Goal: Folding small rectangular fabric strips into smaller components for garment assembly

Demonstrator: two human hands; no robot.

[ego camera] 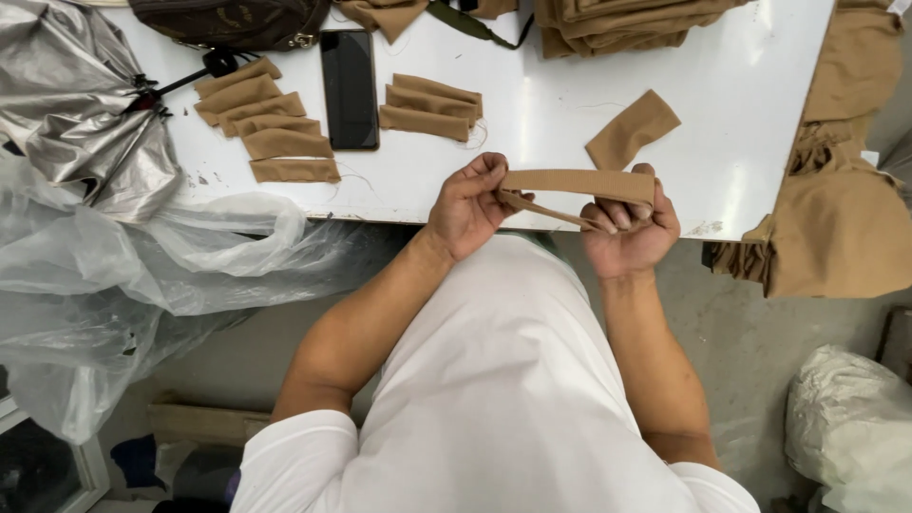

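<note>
From the head camera: both hands are up at the near edge of the white tabletop, stretching a tan ribbed fabric band between them. The left hand pinches one end, fingers curled tight; the right hand grips the other, fingers wrapped over it. It looks like a folding step, though the lower layer is hard to read. Aligning the edges would call for even tension. Folded tan pieces lie beside a black phone.
</note>
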